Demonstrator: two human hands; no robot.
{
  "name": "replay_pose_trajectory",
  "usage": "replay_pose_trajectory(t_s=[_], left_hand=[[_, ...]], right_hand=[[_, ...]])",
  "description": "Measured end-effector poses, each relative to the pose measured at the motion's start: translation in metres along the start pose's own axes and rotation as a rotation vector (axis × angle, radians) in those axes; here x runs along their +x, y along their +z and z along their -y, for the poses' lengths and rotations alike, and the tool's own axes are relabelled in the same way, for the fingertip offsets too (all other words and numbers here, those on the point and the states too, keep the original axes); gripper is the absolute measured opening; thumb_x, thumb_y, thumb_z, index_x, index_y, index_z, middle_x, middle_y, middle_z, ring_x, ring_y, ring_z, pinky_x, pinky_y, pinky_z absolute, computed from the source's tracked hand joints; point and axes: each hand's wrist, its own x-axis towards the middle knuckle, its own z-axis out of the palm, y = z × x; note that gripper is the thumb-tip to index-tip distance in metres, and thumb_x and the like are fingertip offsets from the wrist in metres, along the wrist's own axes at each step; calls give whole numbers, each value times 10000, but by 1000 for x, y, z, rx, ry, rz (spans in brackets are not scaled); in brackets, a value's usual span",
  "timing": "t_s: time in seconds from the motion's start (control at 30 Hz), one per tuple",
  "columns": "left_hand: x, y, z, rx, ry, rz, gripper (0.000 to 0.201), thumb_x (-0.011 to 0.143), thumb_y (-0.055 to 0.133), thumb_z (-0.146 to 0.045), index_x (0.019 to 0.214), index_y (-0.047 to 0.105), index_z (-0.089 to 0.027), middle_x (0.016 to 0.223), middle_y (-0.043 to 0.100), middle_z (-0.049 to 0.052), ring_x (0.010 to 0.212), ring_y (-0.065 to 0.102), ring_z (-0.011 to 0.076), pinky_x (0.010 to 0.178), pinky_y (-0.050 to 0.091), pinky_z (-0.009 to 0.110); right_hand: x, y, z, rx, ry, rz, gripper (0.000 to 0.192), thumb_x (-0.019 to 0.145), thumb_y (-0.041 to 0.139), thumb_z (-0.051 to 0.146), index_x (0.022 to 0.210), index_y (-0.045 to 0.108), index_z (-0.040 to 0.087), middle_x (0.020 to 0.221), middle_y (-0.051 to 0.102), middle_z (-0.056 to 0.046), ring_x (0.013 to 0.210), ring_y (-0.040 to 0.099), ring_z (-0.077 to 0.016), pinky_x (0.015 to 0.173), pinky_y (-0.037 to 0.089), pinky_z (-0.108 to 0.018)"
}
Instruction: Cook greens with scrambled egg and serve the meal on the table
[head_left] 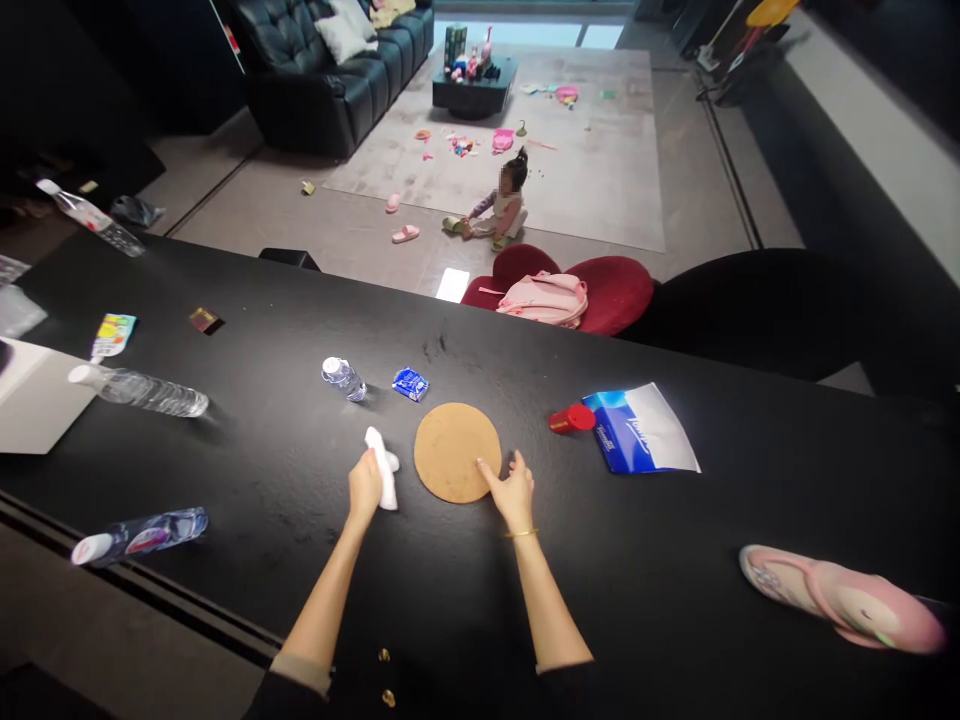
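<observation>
A round cork mat lies flat on the black table. My right hand rests at the mat's near right edge, fingers spread and touching its rim. My left hand is closed around a crumpled white tissue, which it holds just left of the mat, above the tabletop.
Near the mat lie a small water bottle, a blue packet, a red cap and a blue tissue pack. Two more bottles lie at left, a pink shoe at right. A child sits on the floor beyond.
</observation>
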Motion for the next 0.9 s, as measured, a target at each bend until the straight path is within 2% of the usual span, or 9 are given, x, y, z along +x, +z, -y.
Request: replay_pose_trajectory(t_s=[0.1,0.23,0.33,0.43,0.53,0.63,0.7,0.77,0.9], left_hand=[[17,31,-9,59,88,17,252,856,416,-306,805,610,-153,953,671,159,1052,582,287,961,378,421],[8,68,-14,84,189,50,327,869,396,-313,1002,622,-117,1194,601,163,1189,497,297,1021,339,402],[-1,73,-12,93,244,27,397,884,351,-323,1138,575,-118,1291,534,158,1322,338,268,1086,253,419],[7,69,-14,107,266,6,424,893,310,-304,1201,534,-117,1309,517,158,1325,340,225,1097,242,387],[23,68,-25,165,233,23,412,901,286,-275,1163,544,-89,1255,552,182,1269,424,218,1066,283,352],[31,71,-35,231,170,91,370,907,285,-269,1004,603,-106,1109,627,197,1137,544,248,987,353,357],[31,72,-38,252,144,113,367,909,283,-275,892,616,-121,1005,657,205,1034,597,271,926,387,373],[26,72,-39,264,125,104,384,912,264,-278,846,611,-128,967,661,210,994,609,277,892,398,376],[8,67,-38,288,70,61,399,916,234,-272,845,603,-137,967,661,201,974,616,259,856,412,351]], right_hand=[[14,15,-15,60,56,-10,639,523,713,470,1061,610,141,1131,597,-146,1044,555,-304,950,396,-484],[-12,20,-29,351,76,-57,453,583,686,422,960,616,182,997,666,-92,963,607,-254,880,466,-433],[-32,-4,-43,600,182,-22,449,613,706,386,1011,586,213,902,694,-56,861,646,-229,792,522,-407],[-28,-45,-68,707,271,-172,503,592,720,386,1048,570,236,897,691,-33,808,658,-208,722,551,-374],[-12,-82,-91,504,229,-361,598,615,641,498,1127,552,204,967,672,-76,884,645,-236,763,541,-410],[-5,-93,-93,260,144,-443,765,648,581,560,1299,444,181,1243,539,-169,1150,502,-333,882,454,-534],[-9,-82,-81,123,61,-452,805,675,585,539,1373,360,208,1422,339,-173,1314,286,-362,987,314,-602],[-16,-58,-63,-42,-77,-358,736,735,546,514,1376,362,204,1482,223,-147,1371,143,-334,1059,166,-600],[-27,6,-34,-135,-173,-123,642,798,475,492,1309,439,106,1472,239,-172,1381,106,-287,1109,55,-515]])
